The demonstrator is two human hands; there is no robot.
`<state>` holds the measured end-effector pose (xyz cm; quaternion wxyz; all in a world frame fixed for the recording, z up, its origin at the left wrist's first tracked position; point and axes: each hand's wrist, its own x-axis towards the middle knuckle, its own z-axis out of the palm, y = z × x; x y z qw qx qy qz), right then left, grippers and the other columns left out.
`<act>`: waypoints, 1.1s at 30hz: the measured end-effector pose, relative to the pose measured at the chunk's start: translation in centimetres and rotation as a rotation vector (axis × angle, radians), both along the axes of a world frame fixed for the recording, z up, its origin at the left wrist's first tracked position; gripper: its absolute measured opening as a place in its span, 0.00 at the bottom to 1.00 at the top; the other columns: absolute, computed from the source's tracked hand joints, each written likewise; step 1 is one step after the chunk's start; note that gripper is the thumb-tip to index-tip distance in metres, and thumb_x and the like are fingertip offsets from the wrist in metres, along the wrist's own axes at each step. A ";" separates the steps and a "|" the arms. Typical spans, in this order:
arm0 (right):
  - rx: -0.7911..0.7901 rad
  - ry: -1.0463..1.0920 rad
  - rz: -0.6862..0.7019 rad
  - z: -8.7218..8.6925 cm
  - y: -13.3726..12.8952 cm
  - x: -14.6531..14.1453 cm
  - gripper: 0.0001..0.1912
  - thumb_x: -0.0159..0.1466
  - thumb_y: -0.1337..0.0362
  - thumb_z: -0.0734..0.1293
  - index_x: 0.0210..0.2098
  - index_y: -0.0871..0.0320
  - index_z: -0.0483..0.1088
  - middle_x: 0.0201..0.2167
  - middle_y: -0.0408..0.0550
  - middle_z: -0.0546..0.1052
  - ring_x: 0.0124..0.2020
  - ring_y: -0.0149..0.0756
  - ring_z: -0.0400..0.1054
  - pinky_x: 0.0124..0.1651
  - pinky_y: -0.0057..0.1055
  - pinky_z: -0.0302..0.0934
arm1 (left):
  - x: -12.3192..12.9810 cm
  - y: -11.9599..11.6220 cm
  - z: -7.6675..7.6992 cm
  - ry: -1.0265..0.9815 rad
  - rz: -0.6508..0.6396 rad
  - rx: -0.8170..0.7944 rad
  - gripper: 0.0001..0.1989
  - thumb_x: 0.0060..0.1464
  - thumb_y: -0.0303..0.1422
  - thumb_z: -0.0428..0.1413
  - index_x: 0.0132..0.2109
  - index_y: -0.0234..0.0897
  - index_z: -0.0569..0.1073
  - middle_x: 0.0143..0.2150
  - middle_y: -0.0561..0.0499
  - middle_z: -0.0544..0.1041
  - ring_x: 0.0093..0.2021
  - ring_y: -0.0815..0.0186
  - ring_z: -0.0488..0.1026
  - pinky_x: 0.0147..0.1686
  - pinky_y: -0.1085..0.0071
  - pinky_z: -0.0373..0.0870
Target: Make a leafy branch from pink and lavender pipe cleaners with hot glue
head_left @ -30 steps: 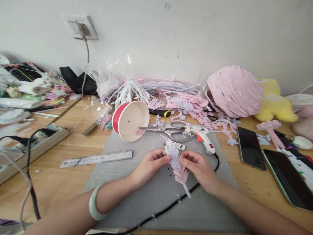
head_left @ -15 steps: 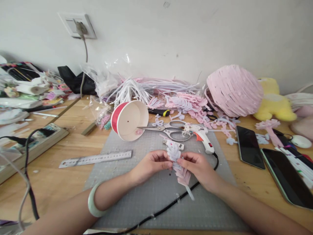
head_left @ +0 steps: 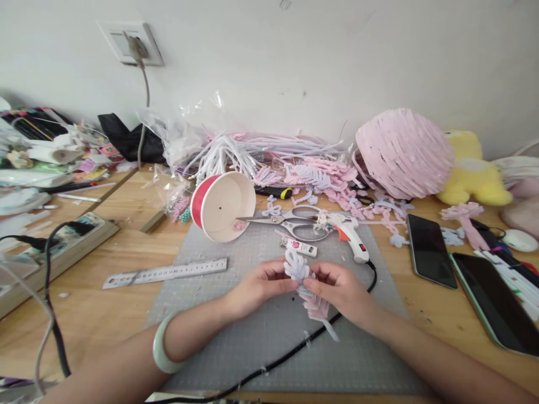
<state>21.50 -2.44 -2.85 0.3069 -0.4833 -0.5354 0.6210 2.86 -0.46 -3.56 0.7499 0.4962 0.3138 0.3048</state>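
Between my two hands is a braided pipe-cleaner piece (head_left: 316, 306), pale lilac at its looped top and pink lower down, with a pale stem end hanging to the lower right. My left hand (head_left: 273, 283) pinches its left side between thumb and fingers. On the other side my right hand (head_left: 330, 283) grips it the same way, thumb on the front. Just behind the piece lies a white lighter (head_left: 306, 248). Beyond that are scissors (head_left: 290, 223) and a white glue gun (head_left: 351, 238) with an orange trigger. Finger undersides are hidden.
A grey cutting mat (head_left: 202, 336) lies under my hands, crossed by a black cable (head_left: 290, 354). Around it are a steel ruler (head_left: 168, 273), a tipped red-and-white paper tub (head_left: 204, 207), two phones (head_left: 432, 249), a power strip (head_left: 95, 233), pink and white pipe cleaners (head_left: 227, 157) and a pink wrapped ball (head_left: 404, 154).
The braided piece has tilted slightly, its top loops now showing more openly and its stem shifted a little right. Both hands keep their hold, and the view has shifted slightly.
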 end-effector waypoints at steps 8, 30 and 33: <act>-0.030 0.011 0.053 -0.2 -0.3 0.0 0.16 0.55 0.52 0.67 0.32 0.59 0.70 0.27 0.43 0.71 0.27 0.30 0.64 0.30 0.27 0.58 | -0.2 -0.1 -0.2 0.013 -0.033 -0.028 0.11 0.46 0.38 0.62 0.34 0.34 0.77 0.35 0.50 0.74 0.39 0.62 0.67 0.44 0.68 0.59; -0.060 0.036 -0.151 0.6 -0.1 -0.3 0.18 0.52 0.49 0.68 0.30 0.59 0.69 0.22 0.40 0.70 0.24 0.28 0.63 0.26 0.25 0.58 | 0.3 0.0 -0.1 0.037 0.052 -0.027 0.17 0.46 0.45 0.61 0.28 0.33 0.71 0.26 0.55 0.66 0.31 0.69 0.60 0.35 0.74 0.56; -0.032 0.021 -0.127 0.3 -0.2 -0.3 0.18 0.53 0.49 0.68 0.31 0.59 0.70 0.24 0.41 0.71 0.26 0.30 0.64 0.28 0.26 0.59 | 0.3 0.0 0.0 0.051 0.016 -0.016 0.18 0.46 0.46 0.60 0.27 0.33 0.71 0.26 0.54 0.66 0.31 0.68 0.60 0.35 0.73 0.57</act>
